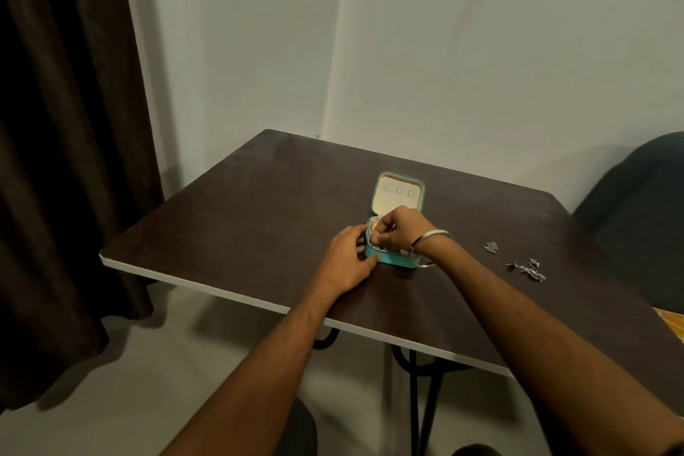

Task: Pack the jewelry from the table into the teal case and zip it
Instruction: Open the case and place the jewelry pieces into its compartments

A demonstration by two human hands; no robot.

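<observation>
A dark table (259, 204) stands in a corner, with a brown curtain (55, 122) to the left and a dark chair (636, 204) to the right. The teal case (392, 260) sits mid-table, its lid (398, 192) upright and open. The left hand (348, 259) grips the case's near left corner. The right hand (401, 229), a bangle (429, 241) on its wrist, has curled fingers over the case; whether they hold anything cannot be told. Silver jewelry (527, 269) and a smaller piece (491, 247) lie well right of the case
</observation>
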